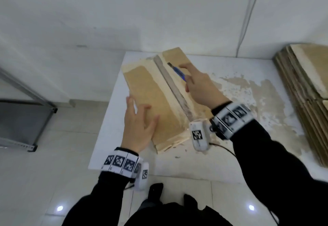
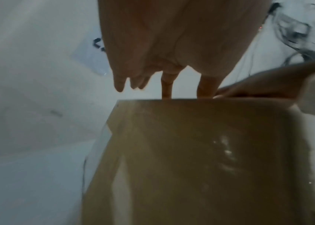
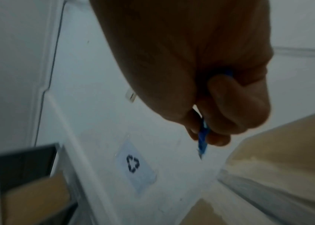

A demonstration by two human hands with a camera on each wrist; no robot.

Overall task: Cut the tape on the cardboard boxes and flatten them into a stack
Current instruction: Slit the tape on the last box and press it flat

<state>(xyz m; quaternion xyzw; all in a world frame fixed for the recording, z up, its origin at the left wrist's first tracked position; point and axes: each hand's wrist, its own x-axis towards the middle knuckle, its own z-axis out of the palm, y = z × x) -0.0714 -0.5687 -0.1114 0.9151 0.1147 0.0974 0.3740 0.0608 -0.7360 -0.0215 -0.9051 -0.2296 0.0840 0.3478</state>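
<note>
A brown cardboard box stands on the white table, with a grey tape strip running along its top seam. My left hand rests on the box's left flap with spread, fairly straight fingers; the left wrist view shows those fingers above the box's top. My right hand grips a blue utility knife, whose tip sits over the right flap close to the tape's far end. In the right wrist view the blue utility knife pokes out of my curled fingers beside the box.
A stack of flattened cardboard lies at the table's right end. A grey metal shelf frame stands on the tiled floor at the left. The table top is stained and peeling right of the box. A cable runs down the wall.
</note>
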